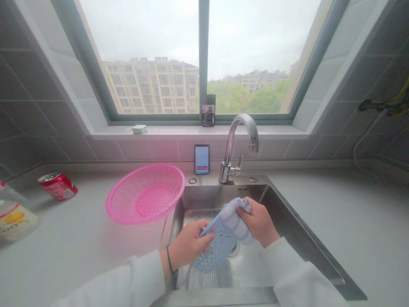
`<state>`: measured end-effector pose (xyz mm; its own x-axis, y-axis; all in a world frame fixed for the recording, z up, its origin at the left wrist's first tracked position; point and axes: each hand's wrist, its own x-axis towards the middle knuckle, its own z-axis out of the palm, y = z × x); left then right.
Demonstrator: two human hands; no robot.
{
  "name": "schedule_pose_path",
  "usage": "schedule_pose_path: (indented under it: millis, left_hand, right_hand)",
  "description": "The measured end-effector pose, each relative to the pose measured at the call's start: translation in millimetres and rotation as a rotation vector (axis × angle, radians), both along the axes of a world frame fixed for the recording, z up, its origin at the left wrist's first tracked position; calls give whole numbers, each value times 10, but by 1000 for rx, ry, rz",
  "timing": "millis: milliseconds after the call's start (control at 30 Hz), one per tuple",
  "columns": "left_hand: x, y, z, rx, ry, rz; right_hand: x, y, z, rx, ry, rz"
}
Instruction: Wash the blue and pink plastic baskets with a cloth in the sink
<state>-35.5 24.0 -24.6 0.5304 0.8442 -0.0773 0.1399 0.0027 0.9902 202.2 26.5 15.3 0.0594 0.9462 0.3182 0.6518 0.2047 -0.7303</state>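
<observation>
Over the sink (255, 279) I hold a light blue perforated basket (209, 253), tilted, by its rim. My left hand (191, 241) is closed on the rim's left side, thumb on top. A white and bluish cloth (235, 221) is draped over the right side of the rim. My right hand (260, 219) pinches this cloth against the basket. Part of the basket's far side is hidden behind the cloth. The sink's drain (235, 248) shows just beyond the basket.
A pink plastic basket (145, 194) stands left of the sink. Further left are a red can (58, 186), lying tilted, and a labelled bottle (15, 219). Behind the sink rise the faucet (228, 149) and a phone (202, 159); another phone (208, 111) leans on the window.
</observation>
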Motion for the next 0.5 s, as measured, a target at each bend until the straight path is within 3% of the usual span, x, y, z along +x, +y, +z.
schedule_pose_path:
  millis: [100,167,400,500]
  left_hand:
    - [-14,-17,-11,-11,-27,-25]
    - [-17,-13,-14,-12,-58,-32]
    - [-17,16,34,129,-41,-30]
    - [-14,-4,38,64,-68,-34]
  right_hand:
    - [253,78,-9,-4,-10,-176]
    - [254,45,20,-11,3,-182]
    - [-240,-240,125,24,-57,272]
    - [-128,-172,83,35,-57,221]
